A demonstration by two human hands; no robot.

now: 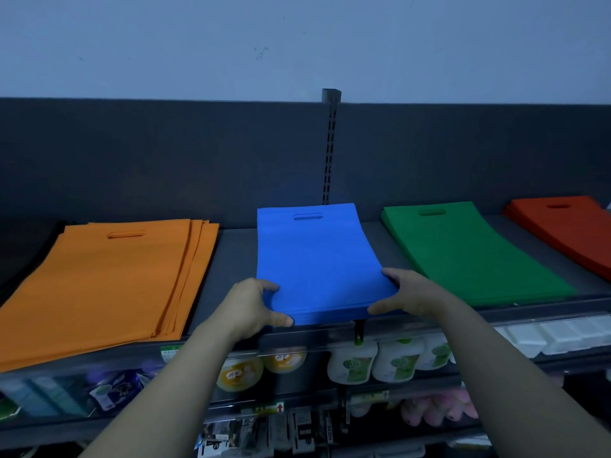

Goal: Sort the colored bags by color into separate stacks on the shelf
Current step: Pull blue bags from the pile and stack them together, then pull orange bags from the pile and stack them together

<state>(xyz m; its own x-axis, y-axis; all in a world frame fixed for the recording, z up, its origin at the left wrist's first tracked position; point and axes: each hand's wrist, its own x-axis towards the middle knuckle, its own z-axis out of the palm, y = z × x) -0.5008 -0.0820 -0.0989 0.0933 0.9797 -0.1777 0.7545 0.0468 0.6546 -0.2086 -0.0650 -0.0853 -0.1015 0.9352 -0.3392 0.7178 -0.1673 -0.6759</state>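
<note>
I see the dark grey shelf [231, 246] running the full width of the view, with a dark back panel [165, 160] behind it and a pale, bluish wall [297, 44] above. A slotted metal upright [330, 153] rises at the panel's middle. The light is dim.

Four stacks of flat bags lie on the shelf, well apart. The orange stack [109, 282] is at the left end, loosely fanned. The blue stack [314, 259] sits in the middle, its near edge at the shelf's front edge. The green stack [469, 256] is to its right and the red stack [568, 233] is at the right end.

My left hand [251, 309] grasps the blue stack's near left corner, fingers curled round the edge. My right hand [406, 295] grasps its near right corner the same way.

Below, lower shelves hold white bottles [353, 361] and small packaged goods, blurred.
</note>
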